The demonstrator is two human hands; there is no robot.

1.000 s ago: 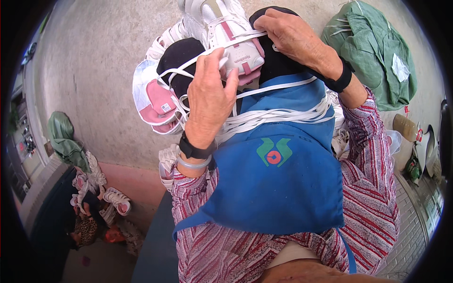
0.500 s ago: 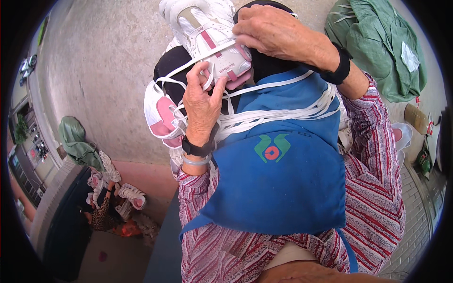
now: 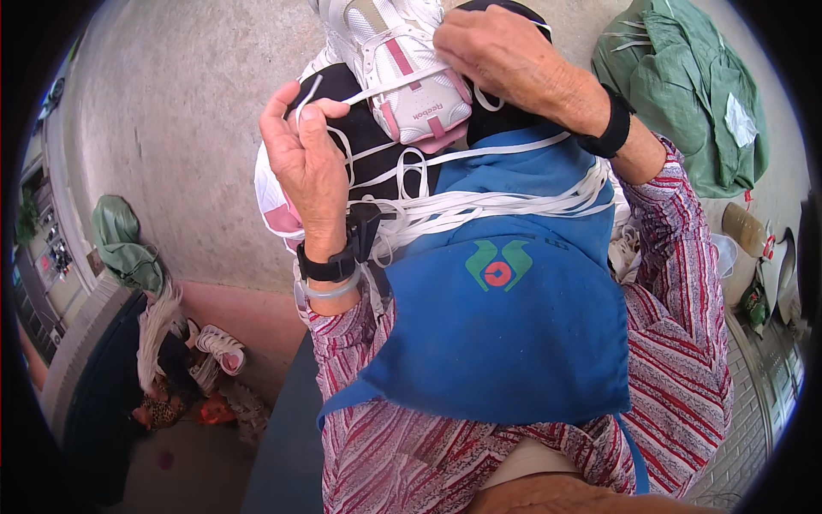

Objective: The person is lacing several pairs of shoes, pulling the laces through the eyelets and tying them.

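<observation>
I have the white and pink shoe at 12 o'clock in my feed, toe toward the wearer, with black cloth on both sides of it. A white lace crosses its front. I see my left hand, between 10 and 11 o'clock, with its grip pinched on that lace between thumb and fingers, the free tip sticking up. My right hand, at 1 o'clock, is curled at the shoe's edge; I can't tell whether its grip is clamped on the lace, as the fingertips are hidden from me. Just above centre, a bundle of white laces lies across the blue apron. Part of a second shoe shows toward 10 o'clock, a green sack rests on the floor at 2, and a co-worker sits near 8.
</observation>
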